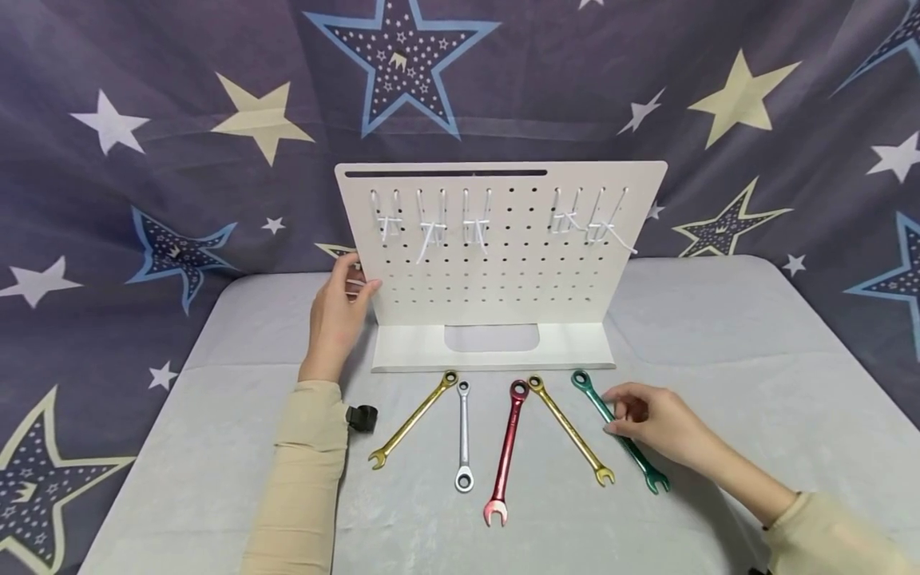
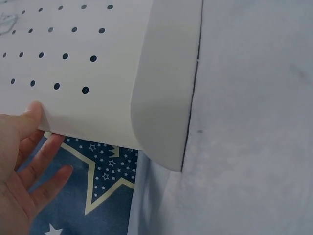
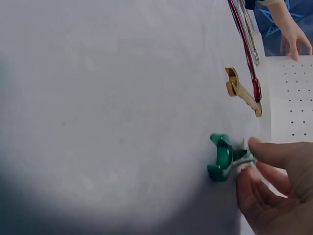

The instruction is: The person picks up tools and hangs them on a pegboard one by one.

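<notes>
Head view: the right hand's (image 1: 650, 419) thumb covers part of the green wrench's (image 1: 636, 454) shaft, and the left hand's (image 1: 338, 315) fingertips pass behind the left edge of the white pegboard (image 1: 496, 281). The right sleeve is cut off. The right fingers pinch the wrench mid-shaft, on the desk's (image 1: 747, 351) right side; its ring end points far, its forked end near and right. It is glossy metallic green. A gold wrench (image 1: 571, 430) lies to its left.

Left wrist view: the hand and the pegboard are cut off by the frame. The thumb presses the perforated front face, other fingers reaching behind the edge, so the left hand grips the board.

Right wrist view: thumb and fingers hide most of the green shaft, and the ring end cannot be made out. The forked end, shiny but soft in focus, sticks out just beyond the fingertips.
</notes>
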A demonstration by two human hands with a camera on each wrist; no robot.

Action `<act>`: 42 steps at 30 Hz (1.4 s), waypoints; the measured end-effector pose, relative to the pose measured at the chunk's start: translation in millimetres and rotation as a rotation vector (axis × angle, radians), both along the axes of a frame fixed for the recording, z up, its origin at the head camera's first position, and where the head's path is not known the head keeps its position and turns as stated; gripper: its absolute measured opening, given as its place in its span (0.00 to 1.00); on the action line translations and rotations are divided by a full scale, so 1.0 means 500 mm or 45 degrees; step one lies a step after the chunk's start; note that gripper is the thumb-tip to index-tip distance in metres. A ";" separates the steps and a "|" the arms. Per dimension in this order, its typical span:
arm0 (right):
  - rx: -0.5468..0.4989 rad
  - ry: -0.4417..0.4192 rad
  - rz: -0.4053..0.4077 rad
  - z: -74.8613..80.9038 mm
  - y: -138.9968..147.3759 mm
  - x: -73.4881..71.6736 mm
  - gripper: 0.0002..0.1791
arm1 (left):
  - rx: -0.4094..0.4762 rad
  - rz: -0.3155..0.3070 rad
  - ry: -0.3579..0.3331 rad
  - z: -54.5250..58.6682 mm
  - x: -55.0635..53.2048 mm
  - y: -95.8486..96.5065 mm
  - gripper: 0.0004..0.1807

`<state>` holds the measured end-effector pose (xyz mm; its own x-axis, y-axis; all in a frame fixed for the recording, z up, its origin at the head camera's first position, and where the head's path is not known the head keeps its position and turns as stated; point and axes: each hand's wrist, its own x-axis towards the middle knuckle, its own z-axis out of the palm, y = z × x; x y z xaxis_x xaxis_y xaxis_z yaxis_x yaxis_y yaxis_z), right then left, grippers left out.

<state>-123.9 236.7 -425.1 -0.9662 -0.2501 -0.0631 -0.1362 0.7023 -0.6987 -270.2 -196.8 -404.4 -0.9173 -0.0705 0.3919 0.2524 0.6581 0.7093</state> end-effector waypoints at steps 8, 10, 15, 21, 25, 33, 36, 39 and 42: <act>0.103 0.000 0.012 0.000 -0.010 0.004 0.17 | 0.002 -0.007 0.008 -0.001 0.000 0.002 0.24; 0.117 -0.005 0.009 0.002 -0.012 0.002 0.16 | 0.006 -0.010 0.009 -0.001 0.001 0.001 0.24; 0.139 -0.001 0.002 0.006 -0.017 -0.001 0.15 | 0.021 -0.012 -0.006 0.003 0.002 0.001 0.23; 0.158 -0.018 -0.019 0.009 -0.021 0.003 0.12 | 0.042 -0.020 -0.033 0.007 0.005 0.003 0.24; 0.152 -0.038 -0.032 0.010 -0.021 0.004 0.12 | 0.041 -0.017 -0.036 0.008 0.005 0.004 0.24; 0.099 -0.056 -0.053 0.008 -0.013 0.005 0.11 | 0.008 0.019 -0.053 0.006 0.005 0.006 0.24; 0.084 -0.053 -0.053 0.011 -0.010 0.006 0.11 | 0.008 0.035 -0.062 0.004 0.006 0.006 0.24; 0.064 -0.034 -0.060 0.017 -0.007 0.007 0.12 | 0.009 0.038 -0.063 0.002 0.005 0.008 0.24; 0.047 -0.017 -0.082 0.023 -0.002 0.006 0.13 | 0.002 0.039 -0.054 0.002 0.003 0.010 0.24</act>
<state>-121.2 235.6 -413.4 -0.9792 -0.1845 -0.0840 -0.0806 0.7345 -0.6738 -268.5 -191.7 -403.4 -0.9304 -0.0999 0.3528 0.2018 0.6638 0.7202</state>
